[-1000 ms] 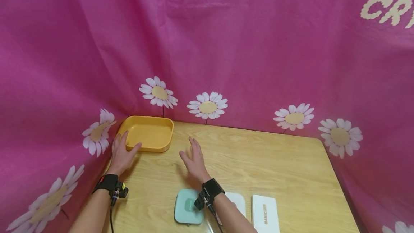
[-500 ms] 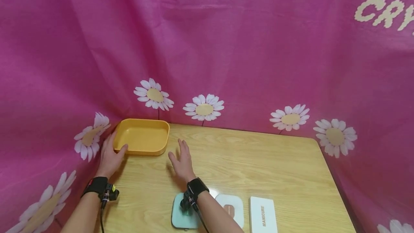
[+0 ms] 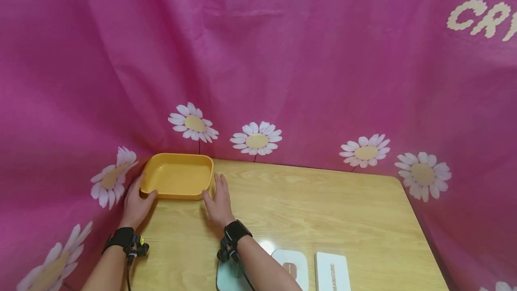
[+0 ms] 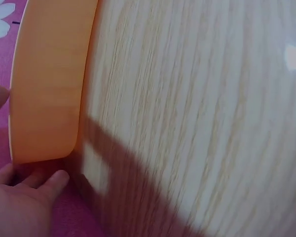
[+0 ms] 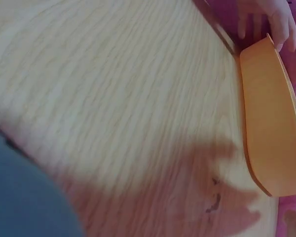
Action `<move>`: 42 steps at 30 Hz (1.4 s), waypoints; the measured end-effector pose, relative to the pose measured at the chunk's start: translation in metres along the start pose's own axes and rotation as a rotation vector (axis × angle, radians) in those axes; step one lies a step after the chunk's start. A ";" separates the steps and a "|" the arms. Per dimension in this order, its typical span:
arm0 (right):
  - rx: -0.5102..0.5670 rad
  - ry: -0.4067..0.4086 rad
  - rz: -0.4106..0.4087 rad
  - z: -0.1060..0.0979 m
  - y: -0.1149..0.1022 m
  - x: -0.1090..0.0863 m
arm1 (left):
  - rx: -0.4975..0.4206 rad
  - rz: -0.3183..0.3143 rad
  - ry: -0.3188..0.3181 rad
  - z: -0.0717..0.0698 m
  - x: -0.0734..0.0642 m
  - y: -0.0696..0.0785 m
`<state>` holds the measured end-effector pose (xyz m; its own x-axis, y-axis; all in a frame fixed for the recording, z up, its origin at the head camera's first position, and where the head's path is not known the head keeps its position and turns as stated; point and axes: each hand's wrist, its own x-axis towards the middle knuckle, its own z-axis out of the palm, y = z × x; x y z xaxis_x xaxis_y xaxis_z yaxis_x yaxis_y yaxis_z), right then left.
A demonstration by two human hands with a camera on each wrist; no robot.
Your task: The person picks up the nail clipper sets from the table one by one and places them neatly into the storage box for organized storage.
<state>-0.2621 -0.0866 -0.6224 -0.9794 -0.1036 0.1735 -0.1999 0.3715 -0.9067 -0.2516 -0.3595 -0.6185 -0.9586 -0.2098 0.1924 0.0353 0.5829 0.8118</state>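
A yellow rectangular tray (image 3: 179, 176) sits in the far left corner of the wooden table. My left hand (image 3: 136, 203) holds its left end, the thumb at the front rim and the fingers along the short side. In the left wrist view, fingers (image 4: 54, 182) reach beneath that end. My right hand (image 3: 219, 203) is at the tray's front right corner, its fingers extended beside the right wall and its thumb by the corner. Whether it touches the wall cannot be told; in the right wrist view only a blurred bit of it shows.
Near the front edge lie a mint-green case (image 3: 232, 277) partly under the right forearm, a white rounded case (image 3: 299, 266) and a white box (image 3: 333, 273) lettered MANICURE. A pink curtain (image 3: 307, 66) with daisies borders the table (image 3: 315, 210) at the back and sides.
My right hand has moved left from the middle of the table to the tray's right end. My left hand has settled at the left end. The tray shows no clear movement.
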 end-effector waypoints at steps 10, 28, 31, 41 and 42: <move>-0.072 0.033 0.024 0.011 0.005 0.005 | -0.255 -0.247 0.039 0.004 0.003 0.000; 0.087 0.017 0.030 0.020 0.016 0.012 | -0.271 -0.311 -0.081 0.013 0.006 0.002; 0.084 -0.050 0.048 0.019 0.016 0.016 | -0.260 -0.323 -0.079 0.012 0.006 -0.002; 0.129 -0.142 0.082 0.012 0.016 0.031 | -0.230 -0.339 -0.101 0.010 0.008 -0.001; 0.131 -0.141 0.089 0.011 0.016 0.031 | -0.235 -0.344 -0.099 0.011 0.008 -0.001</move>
<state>-0.2953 -0.0941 -0.6359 -0.9773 -0.2075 0.0428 -0.0978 0.2626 -0.9599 -0.2624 -0.3532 -0.6234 -0.9480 -0.2774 -0.1558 -0.2384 0.2950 0.9253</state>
